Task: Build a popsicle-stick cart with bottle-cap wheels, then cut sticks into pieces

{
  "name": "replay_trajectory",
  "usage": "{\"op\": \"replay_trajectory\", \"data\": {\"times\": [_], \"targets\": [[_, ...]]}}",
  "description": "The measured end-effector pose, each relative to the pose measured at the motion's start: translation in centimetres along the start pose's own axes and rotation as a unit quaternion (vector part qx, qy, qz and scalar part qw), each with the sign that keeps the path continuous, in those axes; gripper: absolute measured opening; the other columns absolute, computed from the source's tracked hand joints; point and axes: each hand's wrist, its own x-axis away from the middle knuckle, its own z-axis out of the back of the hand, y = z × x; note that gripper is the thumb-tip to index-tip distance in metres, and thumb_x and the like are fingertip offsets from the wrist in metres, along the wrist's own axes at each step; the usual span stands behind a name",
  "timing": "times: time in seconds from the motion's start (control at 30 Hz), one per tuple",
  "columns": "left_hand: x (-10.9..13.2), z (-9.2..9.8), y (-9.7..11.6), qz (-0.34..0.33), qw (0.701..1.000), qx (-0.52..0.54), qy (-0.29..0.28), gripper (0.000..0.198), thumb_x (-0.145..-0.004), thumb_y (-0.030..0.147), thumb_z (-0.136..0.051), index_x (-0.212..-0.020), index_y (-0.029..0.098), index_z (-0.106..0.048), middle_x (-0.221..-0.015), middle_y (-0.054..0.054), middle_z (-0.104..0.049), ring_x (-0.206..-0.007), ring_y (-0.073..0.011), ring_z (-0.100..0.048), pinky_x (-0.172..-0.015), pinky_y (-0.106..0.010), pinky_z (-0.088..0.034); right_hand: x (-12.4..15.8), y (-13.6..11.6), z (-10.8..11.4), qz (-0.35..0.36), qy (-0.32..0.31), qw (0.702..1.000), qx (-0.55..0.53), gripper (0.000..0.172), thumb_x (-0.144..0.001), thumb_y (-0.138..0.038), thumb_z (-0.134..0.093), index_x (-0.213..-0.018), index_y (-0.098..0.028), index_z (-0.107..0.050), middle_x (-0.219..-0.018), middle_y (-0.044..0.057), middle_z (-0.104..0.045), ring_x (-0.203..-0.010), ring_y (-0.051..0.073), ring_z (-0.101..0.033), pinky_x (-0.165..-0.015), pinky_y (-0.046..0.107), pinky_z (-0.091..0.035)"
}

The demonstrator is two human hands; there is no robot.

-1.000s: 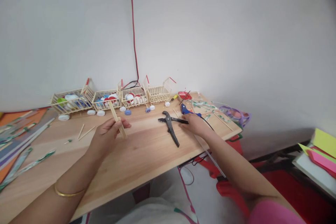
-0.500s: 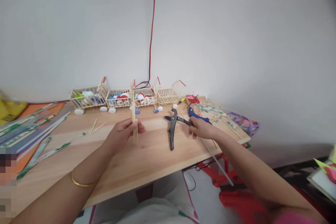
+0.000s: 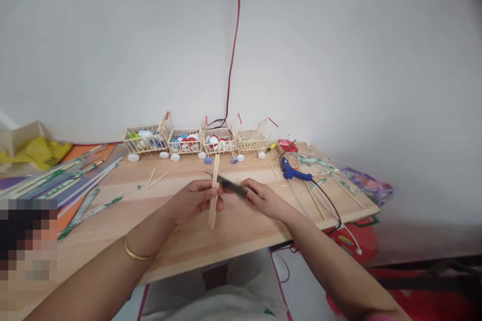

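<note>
I hold left hand (image 3: 190, 203) pinching near-upright pale wooden sticks (image 3: 213, 213) | right hand (image 3: 266, 201) clamped on dark metal cutter (image 3: 234, 188) | forearms (image 3: 113, 266) converging across brown wooden table's (image 3: 241, 230) front edge

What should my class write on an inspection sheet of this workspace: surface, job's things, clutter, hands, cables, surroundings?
Surface: wooden table, strewn towards its left and right ends.
Job's things: bundled sticks; dark tool, blurred; four stick carts near the wall.
Clutter: loose stick pieces, green-marked plastic strips, blue glue gun.
Hands: left hand grips the sticks; right hand holds the dark tool.
Cables: red-and-black cable down the wall; black cord from the glue gun.
Surroundings: pale wall behind; red object below the right end, unclear.
</note>
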Motion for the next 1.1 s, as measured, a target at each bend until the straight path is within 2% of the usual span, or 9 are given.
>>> {"op": "replay_trajectory", "data": {"times": [0.13,0.37,0.47,0.57,0.67,0.77,0.83,0.97,1.1], "targets": [[0.0,0.2,0.2,0.004,1.000,0.003,0.017,0.020,-0.074,0.030,-0.077,-0.082,0.013,-0.070,-0.112,-0.013,-0.070,-0.066,-0.0125,-0.065,-0.070,-0.029,-0.051,-1.2,1.3,-1.5,0.007,0.037,0.998,0.041,0.027,-0.098,-0.039,-0.034,-0.101,-0.020,-0.053,-0.079,-0.001,-0.057,-0.070,0.013,-0.053,-0.069,0.026,-0.042],[-0.2,0.7,0.3,0.000,0.999,-0.003,0.047,0.023,-0.073,0.032,-0.077,-0.085,0.013,-0.071,-0.097,-0.009,-0.072,-0.067,-0.0131,-0.065,-0.068,-0.029,-0.053,-1.0,2.2,-3.2,-0.033,0.070,0.997,0.019,0.026,-0.090,-0.042,-0.051,-0.098,-0.019,-0.058,-0.089,0.003,-0.066,-0.079,0.016,-0.059,-0.072,0.027,-0.045],[-0.4,0.9,0.2,0.007,0.996,0.000,0.086,0.027,-0.072,0.033,-0.077,-0.089,0.012,-0.072,-0.086,-0.008,-0.072,-0.067,-0.0130,-0.065,-0.067,-0.027,-0.053,-0.7,1.9,-3.2,-0.032,0.132,0.990,0.032,0.024,-0.092,-0.038,-0.046,-0.098,-0.019,-0.058,-0.091,0.004,-0.067,-0.083,0.019,-0.061,-0.075,0.029,-0.046],[-0.5,0.8,0.4,-0.005,0.992,0.021,0.124,0.024,-0.072,0.030,-0.078,-0.087,0.014,-0.070,-0.098,-0.010,-0.072,-0.071,-0.0135,-0.066,-0.071,-0.028,-0.054,-0.6,1.8,-3.1,-0.027,0.208,0.975,0.072,0.022,-0.092,-0.035,-0.045,-0.105,-0.021,-0.054,-0.091,0.005,-0.066,-0.082,0.021,-0.062,-0.075,0.031,-0.047],[-0.4,0.6,0.5,-0.024,0.995,0.043,0.092,0.020,-0.072,0.029,-0.077,-0.082,0.014,-0.069,-0.114,-0.012,-0.068,-0.073,-0.0137,-0.067,-0.071,-0.029,-0.054,-0.6,1.8,-3.2,-0.009,0.237,0.968,0.085,0.021,-0.090,-0.032,-0.048,-0.108,-0.021,-0.050,-0.090,0.005,-0.065,-0.079,0.021,-0.063,-0.072,0.031,-0.047],[-0.1,0.7,0.4,-0.003,0.999,0.024,0.030,0.019,-0.074,0.030,-0.076,-0.082,0.013,-0.070,-0.092,-0.009,-0.072,-0.070,-0.0142,-0.065,-0.071,-0.030,-0.054,-0.8,1.8,-3.3,-0.004,0.237,0.968,0.076,0.019,-0.090,-0.032,-0.049,-0.106,-0.022,-0.048,-0.082,0.002,-0.064,-0.072,0.019,-0.061,-0.067,0.028,-0.046],[0.1,0.8,0.3,0.015,1.000,-0.002,0.008,0.019,-0.074,0.030,-0.077,-0.081,0.013,-0.071,-0.084,-0.007,-0.070,-0.073,-0.0151,-0.065,-0.073,-0.030,-0.054,-1.0,1.8,-3.2,0.004,0.236,0.968,0.087,0.019,-0.091,-0.033,-0.049,-0.106,-0.022,-0.048,-0.084,0.002,-0.065,-0.074,0.019,-0.062,-0.069,0.029,-0.046],[0.5,1.1,0.9,0.020,0.999,-0.026,-0.008,0.018,-0.075,0.031,-0.076,-0.081,0.014,-0.072,-0.098,-0.011,-0.071,-0.089,-0.0205,-0.065,-0.074,-0.031,-0.054,-1.4,1.8,-2.5,0.024,0.219,0.967,0.129,0.023,-0.091,-0.033,-0.050,-0.111,-0.023,-0.049,-0.100,0.006,-0.067,-0.088,0.021,-0.065,-0.077,0.031,-0.048],[0.6,1.3,1.4,0.020,0.998,-0.005,-0.053,0.019,-0.075,0.031,-0.075,-0.078,0.013,-0.069,-0.119,-0.017,-0.066,-0.102,-0.0276,-0.065,-0.072,-0.030,-0.052,-1.8,1.5,-1.7,0.053,0.202,0.965,0.161,0.027,-0.093,-0.037,-0.045,-0.114,-0.022,-0.052,-0.106,0.009,-0.066,-0.094,0.022,-0.064,-0.082,0.033,-0.048]]}}
